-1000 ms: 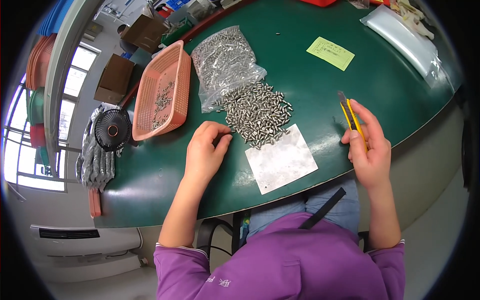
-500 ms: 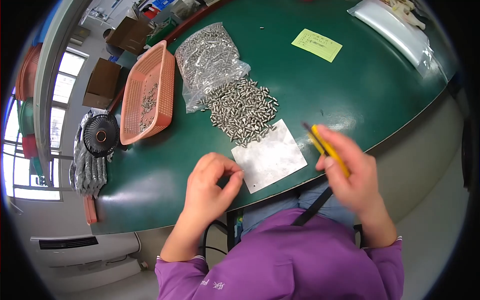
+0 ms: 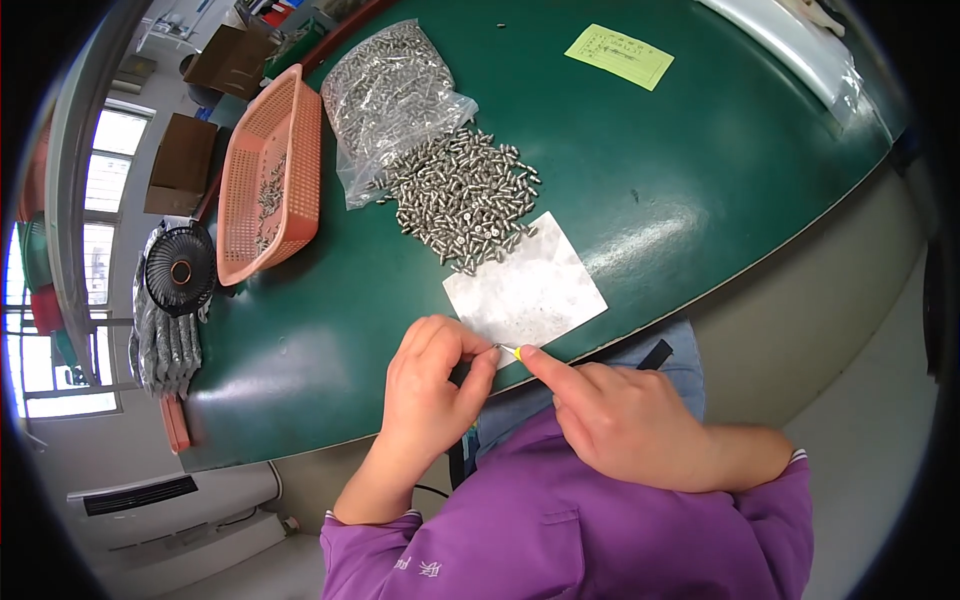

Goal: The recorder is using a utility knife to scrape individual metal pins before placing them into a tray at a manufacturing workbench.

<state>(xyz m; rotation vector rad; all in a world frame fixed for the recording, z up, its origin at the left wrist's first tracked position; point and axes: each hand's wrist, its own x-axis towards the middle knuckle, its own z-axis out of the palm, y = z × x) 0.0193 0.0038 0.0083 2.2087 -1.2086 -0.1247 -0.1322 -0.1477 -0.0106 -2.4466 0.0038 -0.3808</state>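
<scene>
Just over the near edge of a white sheet, my left hand pinches a tiny metal part between thumb and forefinger. My right hand is closed around a slim yellow-and-black tool, its forefinger stretched along it. The tool's narrow, pale tip meets the small part at my left fingertips; the rest of the handle is hidden under the hand. Beyond the sheet lies a heap of small silver metal pins, a few resting on its far edge. They spill from a clear plastic bag full of such pins.
A pink plastic basket with some pins inside stands at the left of the green table. Left of it are a black fan and cardboard boxes. A yellow paper slip and clear plastic sheeting lie on the far right.
My right hand has come left and down, bringing the yellow-and-black tool from the sheet's right side to my left fingertips. My left hand stays pinched. The whole view has shifted slightly.
</scene>
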